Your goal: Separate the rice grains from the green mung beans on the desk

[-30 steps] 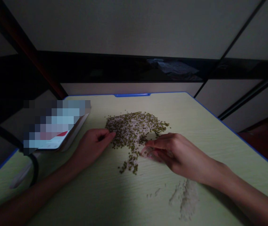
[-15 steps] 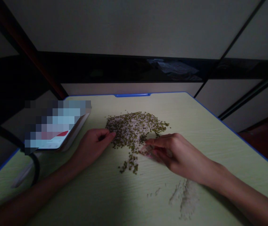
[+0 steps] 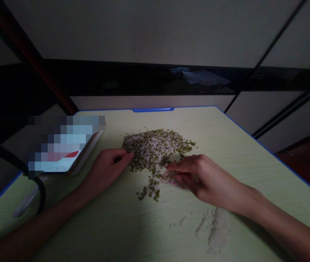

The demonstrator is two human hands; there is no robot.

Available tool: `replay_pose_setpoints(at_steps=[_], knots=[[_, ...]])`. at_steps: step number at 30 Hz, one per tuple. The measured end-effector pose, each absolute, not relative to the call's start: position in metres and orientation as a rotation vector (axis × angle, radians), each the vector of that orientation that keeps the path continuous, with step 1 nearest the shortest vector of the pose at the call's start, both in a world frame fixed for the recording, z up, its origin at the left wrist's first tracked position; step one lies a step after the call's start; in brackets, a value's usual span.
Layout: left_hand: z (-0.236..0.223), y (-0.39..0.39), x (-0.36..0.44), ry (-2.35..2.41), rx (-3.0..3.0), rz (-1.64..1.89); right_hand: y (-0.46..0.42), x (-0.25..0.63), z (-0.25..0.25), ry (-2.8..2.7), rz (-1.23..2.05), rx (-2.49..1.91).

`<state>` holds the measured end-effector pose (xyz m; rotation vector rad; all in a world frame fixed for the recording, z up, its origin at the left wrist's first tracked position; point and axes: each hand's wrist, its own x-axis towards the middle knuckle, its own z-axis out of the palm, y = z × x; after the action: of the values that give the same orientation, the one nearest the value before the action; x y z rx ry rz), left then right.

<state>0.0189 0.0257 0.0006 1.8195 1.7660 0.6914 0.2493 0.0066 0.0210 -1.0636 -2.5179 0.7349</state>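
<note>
A heap of green beans mixed with white rice grains (image 3: 156, 147) lies in the middle of a pale green table (image 3: 225, 145). My left hand (image 3: 106, 171) rests on the table at the heap's left edge, fingers curled with thumb and forefinger pinched together. My right hand (image 3: 198, 176) lies at the heap's lower right edge, its fingers extended and close together, fingertips touching the grains. A small trail of beans (image 3: 149, 191) runs toward me between the hands. What the left pinch holds is too small to make out.
A separate streak of white rice (image 3: 214, 227) lies near the front right, under my right forearm. A lit phone (image 3: 64, 149) leans at the left of the table, with a dark cable (image 3: 39, 193) below it. The table has a blue rim; dark frames stand behind.
My right hand has slid a little to the left along the heap's lower edge. My left hand has stayed in place.
</note>
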Motion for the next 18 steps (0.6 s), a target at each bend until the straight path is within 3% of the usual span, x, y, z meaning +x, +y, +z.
replay_pose_setpoints(at_steps=[11, 18], knots=[[-0.0008, 0.0258, 0.0190, 1.772, 1.838, 0.686, 0.0091, 0.2441, 0.0252, -2.718, 0.544, -0.851], [-0.0005, 0.0258, 0.0182, 1.770, 1.853, 0.688, 0.0139, 0.2525, 0.0307, -2.778, 0.648, -0.725]])
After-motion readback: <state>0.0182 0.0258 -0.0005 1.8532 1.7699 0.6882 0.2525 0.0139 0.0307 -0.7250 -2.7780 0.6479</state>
